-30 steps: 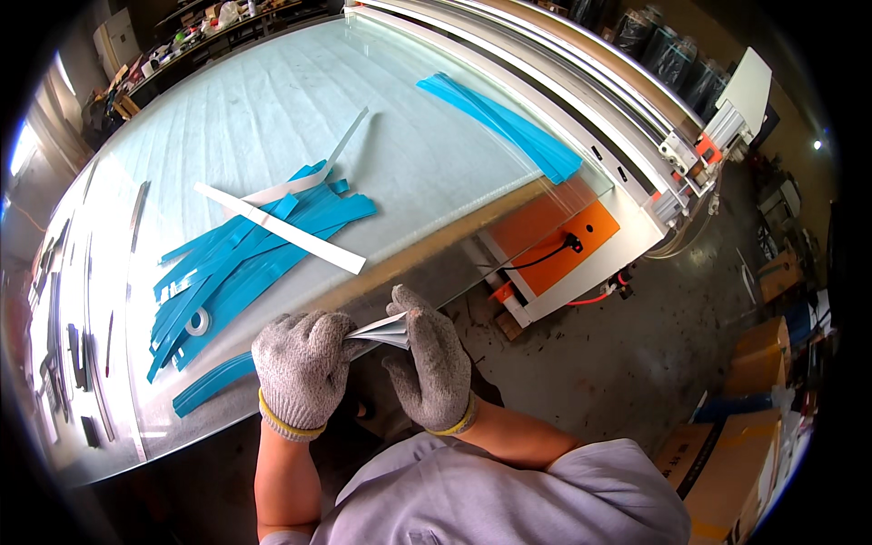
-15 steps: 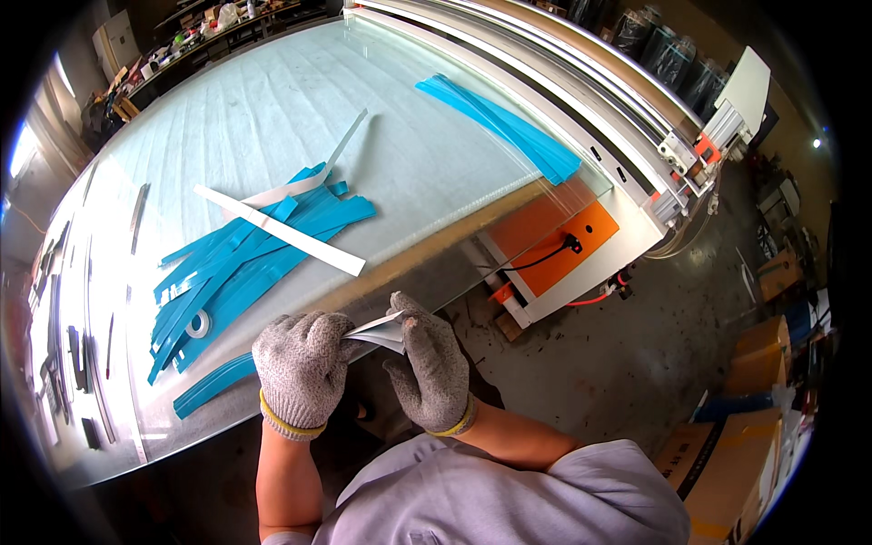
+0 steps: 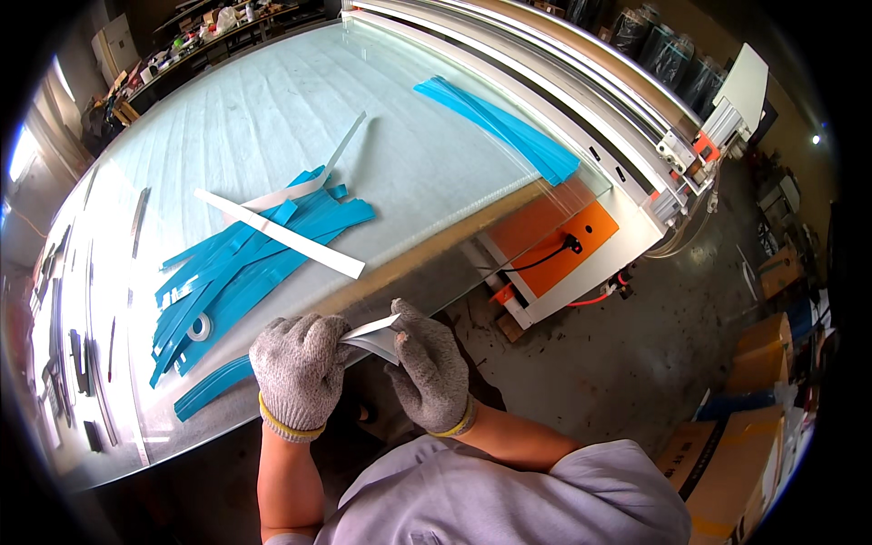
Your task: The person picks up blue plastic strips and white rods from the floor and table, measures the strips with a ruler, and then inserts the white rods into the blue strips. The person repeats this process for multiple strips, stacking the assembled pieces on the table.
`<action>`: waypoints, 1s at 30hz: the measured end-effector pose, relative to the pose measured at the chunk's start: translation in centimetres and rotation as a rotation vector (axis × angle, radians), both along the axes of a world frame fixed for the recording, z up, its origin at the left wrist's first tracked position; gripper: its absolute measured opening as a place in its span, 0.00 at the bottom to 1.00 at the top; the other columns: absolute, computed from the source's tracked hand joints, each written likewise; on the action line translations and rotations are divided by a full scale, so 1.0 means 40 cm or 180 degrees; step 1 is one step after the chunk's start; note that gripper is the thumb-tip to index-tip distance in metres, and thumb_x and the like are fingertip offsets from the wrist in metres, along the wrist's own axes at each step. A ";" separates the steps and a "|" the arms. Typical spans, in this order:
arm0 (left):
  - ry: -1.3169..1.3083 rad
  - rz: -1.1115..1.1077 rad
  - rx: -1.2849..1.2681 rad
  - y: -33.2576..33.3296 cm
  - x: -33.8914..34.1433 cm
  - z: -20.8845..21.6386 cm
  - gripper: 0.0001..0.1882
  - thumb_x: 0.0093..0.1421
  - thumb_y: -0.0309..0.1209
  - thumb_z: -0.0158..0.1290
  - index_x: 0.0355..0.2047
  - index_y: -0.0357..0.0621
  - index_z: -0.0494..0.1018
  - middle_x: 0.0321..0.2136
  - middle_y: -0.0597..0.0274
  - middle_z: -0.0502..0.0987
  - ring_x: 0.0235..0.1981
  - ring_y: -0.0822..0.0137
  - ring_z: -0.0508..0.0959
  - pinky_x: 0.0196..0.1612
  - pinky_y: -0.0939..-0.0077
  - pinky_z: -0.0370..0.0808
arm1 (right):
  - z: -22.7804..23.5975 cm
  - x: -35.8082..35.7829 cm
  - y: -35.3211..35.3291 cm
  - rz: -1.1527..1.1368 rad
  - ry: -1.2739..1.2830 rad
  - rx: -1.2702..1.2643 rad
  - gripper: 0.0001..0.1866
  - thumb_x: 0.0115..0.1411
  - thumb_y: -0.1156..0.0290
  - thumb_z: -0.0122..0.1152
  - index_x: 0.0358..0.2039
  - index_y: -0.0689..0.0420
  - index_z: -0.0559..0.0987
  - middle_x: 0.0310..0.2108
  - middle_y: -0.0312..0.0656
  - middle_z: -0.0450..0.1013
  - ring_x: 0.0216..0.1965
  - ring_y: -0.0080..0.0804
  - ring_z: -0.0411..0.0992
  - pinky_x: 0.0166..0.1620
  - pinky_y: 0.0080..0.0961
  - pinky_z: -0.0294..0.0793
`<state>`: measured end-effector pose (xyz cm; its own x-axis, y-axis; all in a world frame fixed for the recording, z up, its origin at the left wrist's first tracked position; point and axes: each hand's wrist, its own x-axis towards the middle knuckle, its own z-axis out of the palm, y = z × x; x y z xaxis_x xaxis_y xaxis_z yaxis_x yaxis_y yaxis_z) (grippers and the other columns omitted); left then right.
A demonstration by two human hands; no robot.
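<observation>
In front of me at the table's near edge, my left hand, in a grey knit glove, is closed round a thin strip. Its white end sticks out toward my right hand, with two layers spread apart. My right hand, gloved the same, pinches at that end with its upper fingers; the lower ones are curled loosely. A blue strip leads left from under my left hand; whether it is the same piece is hidden. Beyond lies a pile of blue strips, with a long white strip across it.
A glass-topped table spreads ahead, more blue strips at its far right. A white rail machine with an orange panel borders it. A white tape roll rests by the pile. Cardboard boxes stand at right.
The white layers between my hands have opened wider, and my left hand has shifted slightly left and down. The pile of strips lies as before.
</observation>
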<state>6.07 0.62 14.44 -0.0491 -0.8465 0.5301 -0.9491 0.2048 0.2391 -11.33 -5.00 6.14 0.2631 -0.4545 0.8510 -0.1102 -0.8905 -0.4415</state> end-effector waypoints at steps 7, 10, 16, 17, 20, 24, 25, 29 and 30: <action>-0.0007 -0.0303 0.0095 0.002 -0.009 -0.006 0.14 0.47 0.30 0.63 0.36 0.46 0.77 0.30 0.57 0.80 0.31 0.49 0.80 0.34 0.54 0.74 | 0.048 -0.018 -0.014 0.0689 -0.0595 0.1007 0.35 0.59 0.86 0.64 0.68 0.64 0.67 0.60 0.61 0.71 0.52 0.47 0.78 0.55 0.37 0.79; 0.0129 -0.0366 0.0103 0.000 -0.015 -0.008 0.11 0.48 0.29 0.63 0.33 0.45 0.76 0.27 0.56 0.80 0.30 0.48 0.81 0.33 0.54 0.75 | 0.065 -0.033 -0.016 0.1078 -0.0807 0.1678 0.23 0.60 0.86 0.65 0.57 0.68 0.76 0.53 0.55 0.77 0.50 0.39 0.79 0.52 0.32 0.81; 0.0590 -0.0566 0.0496 -0.003 -0.020 0.002 0.05 0.52 0.25 0.60 0.30 0.41 0.77 0.23 0.49 0.78 0.27 0.42 0.79 0.31 0.54 0.75 | 0.079 -0.016 0.004 0.0630 -0.1213 0.2073 0.17 0.56 0.86 0.70 0.48 0.63 0.83 0.43 0.45 0.82 0.42 0.37 0.82 0.48 0.28 0.81; 0.0666 -0.0573 0.0605 -0.002 -0.020 0.003 0.03 0.53 0.23 0.58 0.29 0.40 0.77 0.22 0.47 0.79 0.26 0.41 0.79 0.32 0.53 0.75 | 0.076 -0.017 0.002 0.0589 -0.1104 0.1942 0.18 0.56 0.86 0.70 0.48 0.62 0.83 0.44 0.45 0.82 0.42 0.36 0.82 0.48 0.27 0.81; 0.0942 -0.0548 0.0837 0.004 -0.010 -0.001 0.07 0.55 0.29 0.62 0.29 0.41 0.75 0.20 0.47 0.75 0.26 0.41 0.78 0.29 0.54 0.73 | 0.080 -0.025 -0.008 0.0624 -0.0821 0.1715 0.20 0.56 0.83 0.72 0.50 0.61 0.82 0.45 0.45 0.82 0.44 0.36 0.82 0.49 0.28 0.80; 0.2182 -0.0990 0.1533 -0.003 0.035 0.023 0.13 0.67 0.34 0.56 0.29 0.36 0.76 0.18 0.51 0.75 0.18 0.52 0.76 0.25 0.65 0.71 | 0.126 -0.018 -0.045 0.1431 -0.0437 0.1862 0.25 0.55 0.74 0.77 0.54 0.61 0.80 0.46 0.43 0.81 0.46 0.32 0.80 0.51 0.29 0.79; 0.2319 -0.1082 0.1627 -0.010 0.047 0.030 0.15 0.69 0.36 0.55 0.30 0.36 0.76 0.18 0.54 0.75 0.18 0.58 0.75 0.24 0.68 0.71 | 0.135 -0.011 -0.062 0.1717 -0.0305 0.1896 0.28 0.55 0.72 0.78 0.55 0.62 0.79 0.46 0.42 0.81 0.46 0.29 0.79 0.51 0.29 0.79; 0.3224 -0.1342 0.1956 -0.024 0.078 0.014 0.22 0.72 0.43 0.55 0.32 0.34 0.79 0.18 0.68 0.75 0.18 0.78 0.71 0.21 0.79 0.66 | 0.143 0.002 -0.116 0.2398 0.0116 0.2221 0.28 0.54 0.65 0.80 0.54 0.57 0.80 0.46 0.41 0.81 0.46 0.28 0.78 0.54 0.29 0.78; 0.3468 -0.1338 0.2044 -0.023 0.089 0.003 0.22 0.72 0.44 0.55 0.32 0.34 0.79 0.18 0.68 0.75 0.18 0.79 0.71 0.21 0.80 0.65 | 0.159 0.004 -0.127 0.2260 0.0396 0.1984 0.25 0.54 0.70 0.79 0.52 0.58 0.81 0.46 0.41 0.81 0.46 0.27 0.78 0.53 0.29 0.78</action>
